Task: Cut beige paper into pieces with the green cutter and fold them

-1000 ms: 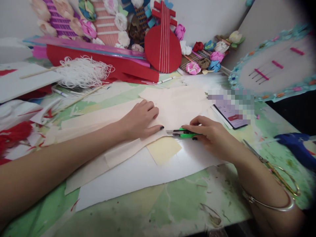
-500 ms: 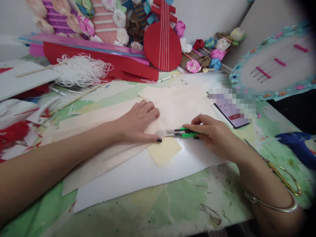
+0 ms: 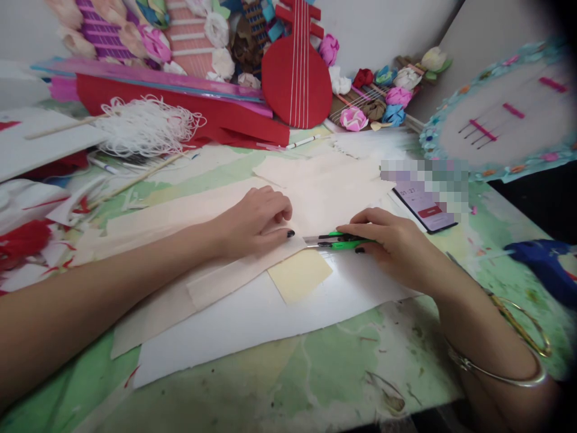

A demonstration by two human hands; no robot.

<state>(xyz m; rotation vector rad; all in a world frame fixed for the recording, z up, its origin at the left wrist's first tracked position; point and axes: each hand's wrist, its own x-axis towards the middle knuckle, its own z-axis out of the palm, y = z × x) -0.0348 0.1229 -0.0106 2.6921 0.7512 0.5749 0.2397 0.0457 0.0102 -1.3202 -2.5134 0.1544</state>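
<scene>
My left hand (image 3: pixel 256 219) lies on a pale peach sheet (image 3: pixel 329 192) with its fingers curled and its thumb drawn in, gripping the sheet near its fold. My right hand (image 3: pixel 387 243) is closed around a green and black box cutter (image 3: pixel 345 242). The cutter's blade end points left and reaches the edge of the peach sheet, just right of my left thumb. Beneath lies a shiny white board (image 3: pixel 225 337) with a small yellow paper square (image 3: pixel 300 276) on it. My left fingertips are partly hidden.
A phone (image 3: pixel 426 207) lies beyond my right hand. Gold-handled scissors (image 3: pixel 525 325) and a blue glue gun (image 3: pixel 545 264) lie to the right. White string (image 3: pixel 148 126) is heaped at the back left. A red paper lute (image 3: pixel 295 84) leans at the back among paper flowers.
My left thumb has drawn up and inward from its outstretched position, and the fingers have curled more. My right hand and the box cutter have barely shifted.
</scene>
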